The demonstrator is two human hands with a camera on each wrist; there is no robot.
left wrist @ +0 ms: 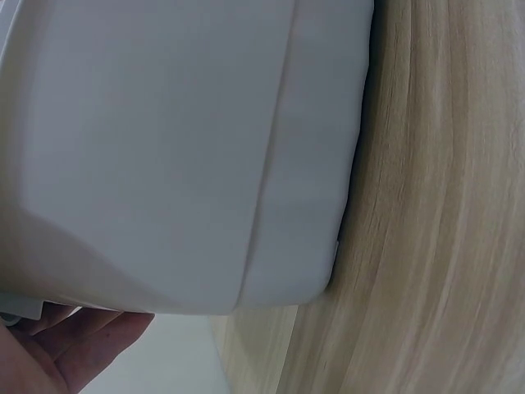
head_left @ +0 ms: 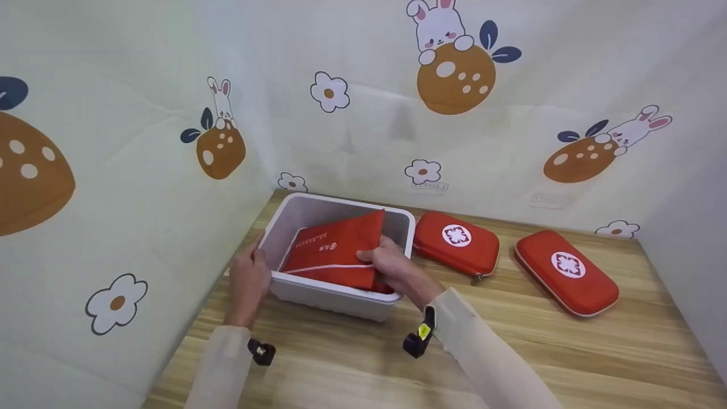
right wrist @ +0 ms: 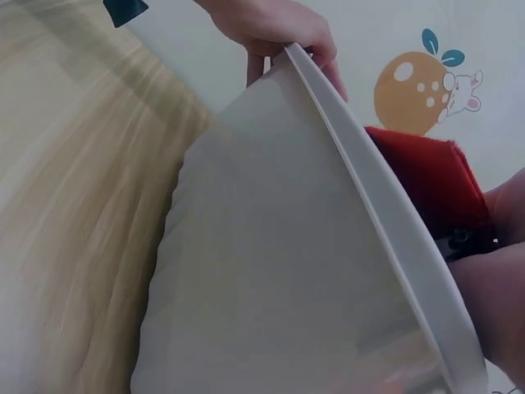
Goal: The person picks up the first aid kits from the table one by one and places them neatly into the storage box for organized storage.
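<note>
A pale grey plastic bin (head_left: 335, 302) stands on the wooden table. At its left rim, my left hand (head_left: 249, 284) grips the edge; the right wrist view shows that hand (right wrist: 279, 29) with thumb and fingers on either side of the rim. My right hand (head_left: 397, 268) reaches over the opposite side and pinches a flat red pouch (head_left: 324, 244) with white print and a white stripe. The pouch lies tilted inside the bin, its right end raised. Beneath it, another red item (head_left: 384, 285) shows partly; its kind is hidden.
Right of the bin lies a red hard zip case (head_left: 471, 250) with a white emblem, close to the bin wall. A similar red case (head_left: 590, 287) lies farther right. Printed fabric walls (head_left: 369, 136) enclose the table (head_left: 483, 335) at the back and sides.
</note>
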